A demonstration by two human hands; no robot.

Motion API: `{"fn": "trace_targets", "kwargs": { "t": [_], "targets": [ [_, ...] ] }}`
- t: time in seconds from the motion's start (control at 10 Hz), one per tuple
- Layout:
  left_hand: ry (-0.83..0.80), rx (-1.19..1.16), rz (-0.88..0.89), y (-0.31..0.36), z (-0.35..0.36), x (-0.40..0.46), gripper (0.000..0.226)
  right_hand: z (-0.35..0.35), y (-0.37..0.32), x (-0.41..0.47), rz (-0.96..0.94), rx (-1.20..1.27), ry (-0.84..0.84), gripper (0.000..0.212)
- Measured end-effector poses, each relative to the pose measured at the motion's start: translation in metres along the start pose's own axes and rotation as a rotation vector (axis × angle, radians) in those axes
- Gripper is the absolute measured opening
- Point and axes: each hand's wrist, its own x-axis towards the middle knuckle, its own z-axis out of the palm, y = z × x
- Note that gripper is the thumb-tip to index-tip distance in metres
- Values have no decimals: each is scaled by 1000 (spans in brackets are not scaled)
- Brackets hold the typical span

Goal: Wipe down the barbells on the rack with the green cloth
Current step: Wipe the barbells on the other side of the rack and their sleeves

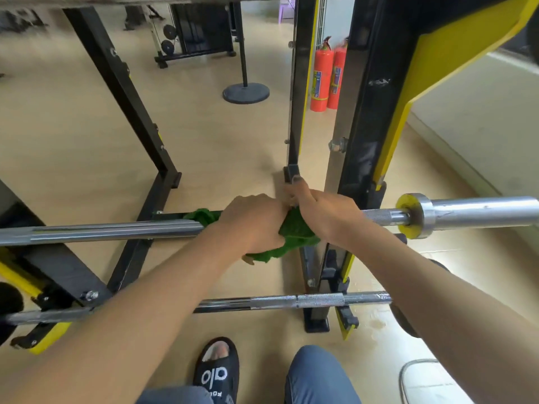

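A chrome barbell (102,233) lies across the black and yellow rack (364,135) at mid height, its sleeve and collar (466,214) sticking out to the right. A green cloth (296,233) is wrapped around the bar near its middle. My left hand (250,223) grips the cloth around the bar. My right hand (318,211) sits right beside it, curled over the cloth and bar. A second, lower barbell (291,301) rests on the rack below my forearms.
Rack uprights and floor braces (131,106) stand ahead. Two red fire extinguishers (326,74) stand by the far wall, near a round weighted pole base (246,93). My knees and a black slipper (217,371) are at the bottom, on beige flooring.
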Motion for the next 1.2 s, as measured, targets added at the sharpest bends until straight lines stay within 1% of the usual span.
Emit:
{"fn": "trace_targets", "kwargs": {
  "t": [0.1, 0.2, 0.3, 0.4, 0.5, 0.6, 0.7, 0.8, 0.9, 1.0, 1.1, 1.2],
  "targets": [
    [-164, -106, -78, -55, -3, -28, 11, 3, 5, 2, -3, 8, 31, 49],
    [-149, -119, -106, -74, 1, -44, 5, 1, 2, 2, 20, 42, 45, 53],
    [-85, -14, -104, -33, -10, -29, 16, 4, -3, 3, 68, 357, 64, 56],
    [107, 41, -51, 37, -9, 6, 16, 2, 3, 4, 68, 701, 180, 57],
    [218, 113, -27, 74, -4, 21, 16, -5, 15, -5, 44, 699, 258, 53],
    [201, 93, 56, 55, -2, 21, 18, -15, 37, -26, -110, 298, 476, 51],
    [-60, -10, 78, 26, -9, 16, 20, -38, 71, -43, -110, 31, 801, 41],
    [-83, -35, -15, 20, -13, 11, 10, -48, 96, -35, 159, -17, 756, 42],
    [66, 6, -34, 55, -9, 20, 10, -38, 107, -24, 274, -125, 540, 45],
    [192, 42, -71, 92, -6, 31, 20, -33, 114, -17, 267, -183, 534, 44],
    [304, 79, -76, 101, 1, 29, 12, -31, 116, -15, 278, -305, 508, 35],
    [363, 146, 78, 77, 6, 18, 25, -36, 115, -22, 279, -364, 445, 29]
  ]
}}
